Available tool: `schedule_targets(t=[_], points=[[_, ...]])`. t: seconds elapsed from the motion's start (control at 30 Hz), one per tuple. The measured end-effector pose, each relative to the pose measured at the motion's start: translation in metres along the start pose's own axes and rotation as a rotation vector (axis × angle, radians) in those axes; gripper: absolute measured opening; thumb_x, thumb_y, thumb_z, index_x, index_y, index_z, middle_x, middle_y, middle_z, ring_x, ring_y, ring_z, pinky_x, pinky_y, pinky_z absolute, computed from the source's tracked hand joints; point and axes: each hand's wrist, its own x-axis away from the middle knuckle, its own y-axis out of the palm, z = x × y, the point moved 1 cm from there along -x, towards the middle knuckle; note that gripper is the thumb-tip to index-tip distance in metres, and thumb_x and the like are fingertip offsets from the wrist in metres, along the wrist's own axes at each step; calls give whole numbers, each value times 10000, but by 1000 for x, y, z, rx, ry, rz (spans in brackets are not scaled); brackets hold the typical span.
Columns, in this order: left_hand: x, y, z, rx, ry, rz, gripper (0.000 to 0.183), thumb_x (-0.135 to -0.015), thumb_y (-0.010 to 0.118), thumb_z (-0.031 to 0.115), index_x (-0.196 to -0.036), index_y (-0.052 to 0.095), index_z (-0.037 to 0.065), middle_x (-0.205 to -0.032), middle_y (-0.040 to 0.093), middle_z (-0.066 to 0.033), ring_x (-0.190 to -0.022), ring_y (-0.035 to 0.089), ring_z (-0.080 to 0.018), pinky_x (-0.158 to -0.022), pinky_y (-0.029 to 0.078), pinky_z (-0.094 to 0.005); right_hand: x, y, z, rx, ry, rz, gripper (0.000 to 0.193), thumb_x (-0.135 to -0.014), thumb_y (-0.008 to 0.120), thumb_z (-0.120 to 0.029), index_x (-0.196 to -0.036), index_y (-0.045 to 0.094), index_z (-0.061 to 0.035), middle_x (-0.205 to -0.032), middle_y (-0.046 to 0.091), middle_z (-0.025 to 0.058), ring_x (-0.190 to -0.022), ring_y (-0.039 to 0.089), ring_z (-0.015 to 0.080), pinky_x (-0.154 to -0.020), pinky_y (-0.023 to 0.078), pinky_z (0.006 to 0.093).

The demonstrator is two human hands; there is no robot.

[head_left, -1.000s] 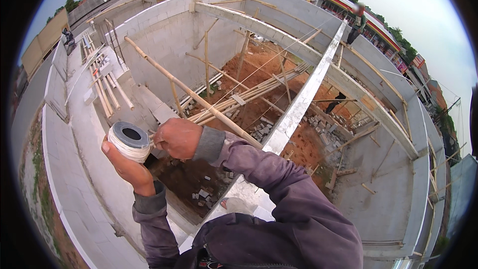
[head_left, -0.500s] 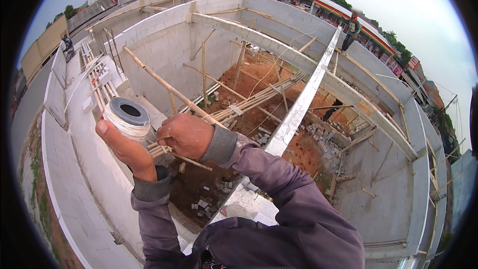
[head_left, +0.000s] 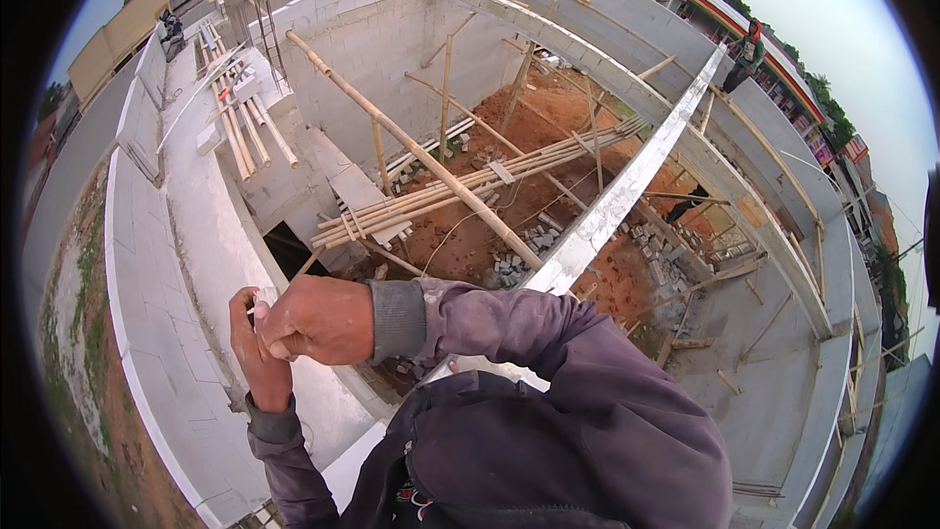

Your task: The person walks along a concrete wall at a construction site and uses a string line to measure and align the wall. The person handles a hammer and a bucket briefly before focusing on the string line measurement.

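Observation:
At the lower left, above the pale wall top, my two hands are together. My left hand (head_left: 258, 348) is upright with its fingers curled around a spool of white string (head_left: 264, 297). Only a small white part of the spool shows between the hands; the rest is hidden. My right hand (head_left: 325, 319) lies across it from the right, its fingers closed in a pinch against the left hand. What the right fingertips grip, if anything, cannot be made out.
A long white concrete beam (head_left: 636, 171) spans the deep pit of red soil. Bamboo poles (head_left: 470, 194) cross below, and loose poles (head_left: 235, 118) lie on the wall top at left. A person (head_left: 746, 57) is at the beam's far end; rubble (head_left: 658, 253) lies below.
Both hands have moved down and come together. The spool, plainly visible before in my left hand, is now mostly covered by my right hand. The view has shifted, and the far person's pose differs.

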Motion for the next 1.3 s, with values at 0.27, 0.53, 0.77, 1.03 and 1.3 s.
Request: schedule_targets(t=[0.27, 0.53, 0.77, 1.03, 1.3], points=[[59, -39, -41, 47, -84, 219, 504, -1014, 314, 418, -1160, 483, -34, -1078, 544, -180, -967, 535, -291, -920, 397, -375, -23, 34, -1, -225, 15, -145, 237, -887, 635, -157, -770, 568, 38, -669, 563, 174, -613, 532, 333, -599, 450, 379], [146, -100, -70, 160, 12, 397, 438, -1010, 364, 366, -1176, 442, -32, -1001, 542, -202, -920, 553, -288, -853, 437, -375, -44, 146, 4, -394, 71, -633, 182, -922, 617, -148, -870, 641, 24, -766, 625, 171, -692, 598, 321, -681, 486, 368], [200, -150, -123, 18, -239, 385, 410, -992, 417, 346, -1139, 504, -27, -988, 539, -217, -935, 562, -280, -852, 439, -371, -110, 209, 6, -395, 43, -592, 249, -953, 586, -199, -889, 641, 35, -758, 628, 148, -708, 605, 203, -680, 481, 325], [266, -281, -212, 718, -38, 1396, 479, -1015, 321, 463, -1105, 506, 30, -849, 646, -139, -634, 655, -269, -520, 562, -405, -66, 361, 29, -393, 158, -855, 232, -946, 594, -193, -887, 641, 26, -703, 600, 132, -650, 550, 173, -643, 469, 322], [215, -242, -298, -13, -280, 742, 399, -969, 435, 321, -1126, 505, -39, -970, 530, -203, -856, 536, -310, -806, 432, -404, -249, 373, 49, -382, 64, -587, 231, -944, 615, -200, -911, 669, 23, -700, 622, 66, -615, 527, 133, -586, 447, 298]])
